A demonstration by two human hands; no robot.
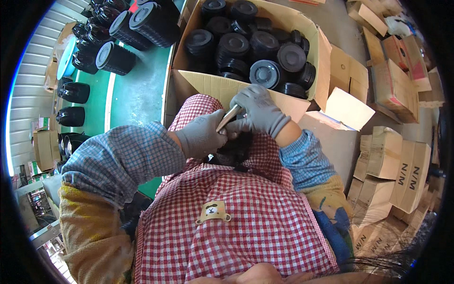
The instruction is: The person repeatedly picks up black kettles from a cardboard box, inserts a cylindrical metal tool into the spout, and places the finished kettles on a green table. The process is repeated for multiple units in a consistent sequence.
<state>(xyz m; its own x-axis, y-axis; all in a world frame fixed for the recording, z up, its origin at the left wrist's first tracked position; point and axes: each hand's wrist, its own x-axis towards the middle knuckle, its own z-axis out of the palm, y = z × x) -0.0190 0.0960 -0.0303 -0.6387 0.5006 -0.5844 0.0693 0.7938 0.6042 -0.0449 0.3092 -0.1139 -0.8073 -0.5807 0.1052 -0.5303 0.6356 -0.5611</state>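
Observation:
Both my hands wear grey work gloves and meet over my lap. My left hand (202, 134) is closed at the lower end of a narrow, pale tan strip-like piece (229, 117). The fingers of my right hand (263, 111) are curled round its upper end. The strip slants up to the right, and its exact kind cannot be made out. Just beneath the hands, against the red-checked apron (227, 213), lies a dark black thing (235, 150), partly hidden. Beyond the hands stands an open cardboard box (208, 81) holding many round black ribbed plastic parts (265, 74).
At the left runs a green worktable (94, 104) with stacks of black plastic pots (116, 58) and glossy black vessels (74, 93). A light blue basin (67, 59) is at its far edge. Cardboard cartons (395, 90) are piled along the right.

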